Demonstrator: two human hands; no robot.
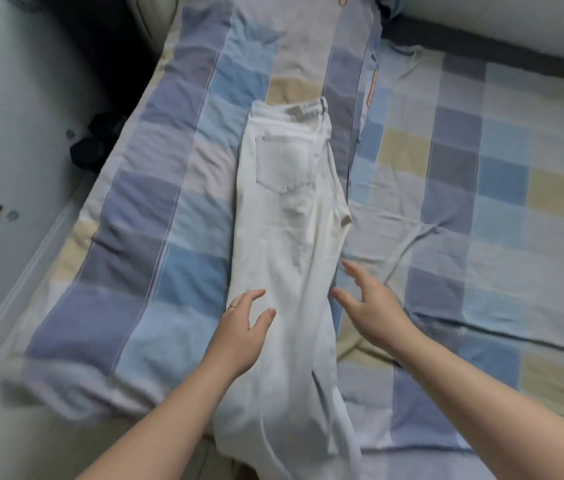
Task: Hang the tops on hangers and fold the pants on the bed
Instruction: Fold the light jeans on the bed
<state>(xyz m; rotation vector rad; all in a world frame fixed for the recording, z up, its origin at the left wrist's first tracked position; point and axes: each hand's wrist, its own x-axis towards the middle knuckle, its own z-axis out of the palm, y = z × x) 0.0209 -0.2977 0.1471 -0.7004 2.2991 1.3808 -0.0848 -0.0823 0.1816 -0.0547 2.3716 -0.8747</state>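
Note:
White pants point(284, 244) lie lengthwise on the bed, folded leg over leg, waistband at the far end and a back pocket facing up. The legs run toward me and hang past the bed's near edge. My left hand point(242, 330) rests with relaxed fingers on the left edge of the pants at thigh level. My right hand point(370, 306) hovers at the right edge of the pants, fingers spread and slightly curled, holding nothing. No tops or hangers are in view.
A checked blue, purple and beige quilt point(155, 209) lies folded along the bed's left side under the pants. A matching checked sheet point(481, 188) covers the right side. A dark object point(93, 143) sits on the grey floor at left.

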